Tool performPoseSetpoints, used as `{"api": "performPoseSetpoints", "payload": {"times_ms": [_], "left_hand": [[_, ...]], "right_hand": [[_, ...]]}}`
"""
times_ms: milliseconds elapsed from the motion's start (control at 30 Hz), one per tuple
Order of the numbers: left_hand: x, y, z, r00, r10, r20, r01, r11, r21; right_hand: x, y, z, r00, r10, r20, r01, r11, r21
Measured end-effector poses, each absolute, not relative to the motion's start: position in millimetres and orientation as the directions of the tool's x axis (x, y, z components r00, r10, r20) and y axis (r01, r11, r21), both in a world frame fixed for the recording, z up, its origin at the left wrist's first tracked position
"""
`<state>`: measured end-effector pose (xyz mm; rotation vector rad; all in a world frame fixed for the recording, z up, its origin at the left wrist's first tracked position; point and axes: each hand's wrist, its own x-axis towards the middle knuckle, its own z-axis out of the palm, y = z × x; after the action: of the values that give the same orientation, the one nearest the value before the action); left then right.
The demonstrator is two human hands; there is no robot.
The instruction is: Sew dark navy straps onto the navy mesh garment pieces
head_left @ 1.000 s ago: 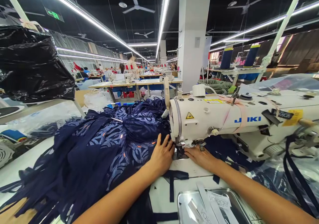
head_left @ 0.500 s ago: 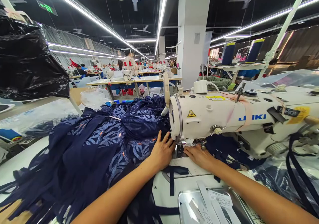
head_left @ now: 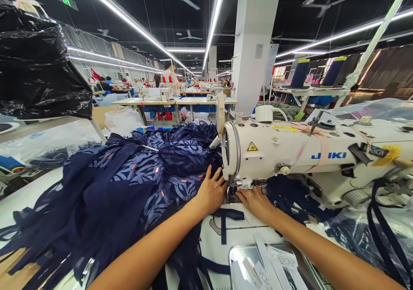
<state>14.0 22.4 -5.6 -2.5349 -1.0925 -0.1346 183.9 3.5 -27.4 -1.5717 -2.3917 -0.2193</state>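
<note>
A white JUKI sewing machine (head_left: 284, 150) stands in front of me, its needle and presser foot (head_left: 231, 194) between my two hands. My left hand (head_left: 211, 193) lies left of the foot, fingers stretched and spread on a heap of navy lace garments (head_left: 135, 178). Just right of the foot, my right hand (head_left: 256, 202) has its fingers bunched and its tips low beside the foot. Whatever they pinch is hidden under the machine head. A narrow navy strap (head_left: 223, 227) hangs over the front of the machine bed.
A metal tray (head_left: 237, 253) holding printed labels (head_left: 284, 262) sits close to me. Clear plastic bags (head_left: 351, 229) and navy bands lie at right. Black plastic (head_left: 41, 66) hangs at upper left. Thread cones (head_left: 300, 74) stand behind the machine, with people at tables farther off.
The view has shifted slightly. Both hands stay beside the presser foot, with only small finger movements; the heap of garments keeps its place.
</note>
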Motion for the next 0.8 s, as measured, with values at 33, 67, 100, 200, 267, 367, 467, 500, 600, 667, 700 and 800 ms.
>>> {"api": "performPoseSetpoints", "payload": {"times_ms": [33,67,100,200,267,367,467,500,600,667,700,800], "left_hand": [[14.3,22.7,-6.1,0.693,0.682,0.236,0.719,-0.627,-0.3],[14.6,23.1,-6.8,0.691,0.681,0.241,0.721,-0.626,-0.297],[14.9,23.4,-7.6,0.689,0.681,0.248,0.724,-0.625,-0.292],[14.2,20.2,-9.1,0.673,0.688,0.27,0.739,-0.617,-0.272],[11.2,12.1,-8.2,0.674,0.683,0.281,0.738,-0.621,-0.262],[2.3,-9.1,-4.6,0.742,0.611,0.277,0.67,-0.697,-0.257],[-7.2,-30.7,-1.3,0.837,0.5,0.222,0.545,-0.798,-0.257],[-8.9,-35.7,-0.7,0.849,0.486,0.208,0.527,-0.808,-0.263],[-7.4,-42.2,-0.3,0.821,0.532,0.207,0.571,-0.761,-0.309],[-2.0,-40.8,-0.1,0.77,0.599,0.219,0.636,-0.693,-0.34],[1.0,-39.3,0.3,0.742,0.634,0.218,0.666,-0.659,-0.349],[8.5,-35.8,2.9,0.667,0.719,0.196,0.732,-0.584,-0.351]], "right_hand": [[183.5,3.5,-27.3,-0.374,0.875,0.307,0.916,0.399,-0.023],[183.2,3.7,-27.4,-0.376,0.874,0.308,0.915,0.402,-0.024],[183.0,4.1,-27.7,-0.38,0.873,0.306,0.913,0.406,-0.025],[185.0,7.3,-30.8,-0.391,0.868,0.305,0.903,0.426,-0.054],[190.1,10.5,-32.6,-0.413,0.857,0.308,0.879,0.464,-0.112],[205.7,13.4,-28.8,-0.437,0.832,0.343,0.811,0.529,-0.25],[230.0,8.8,-16.4,-0.431,0.802,0.414,0.732,0.579,-0.359],[238.8,5.5,-12.0,-0.433,0.789,0.436,0.713,0.595,-0.37],[261.3,-7.1,-3.5,-0.457,0.767,0.451,0.715,0.618,-0.327],[269.7,-14.9,-2.8,-0.473,0.767,0.433,0.752,0.608,-0.256],[271.5,-18.0,-3.5,-0.482,0.767,0.424,0.77,0.601,-0.213],[267.2,-23.3,-7.4,-0.506,0.76,0.409,0.812,0.579,-0.072]]}}
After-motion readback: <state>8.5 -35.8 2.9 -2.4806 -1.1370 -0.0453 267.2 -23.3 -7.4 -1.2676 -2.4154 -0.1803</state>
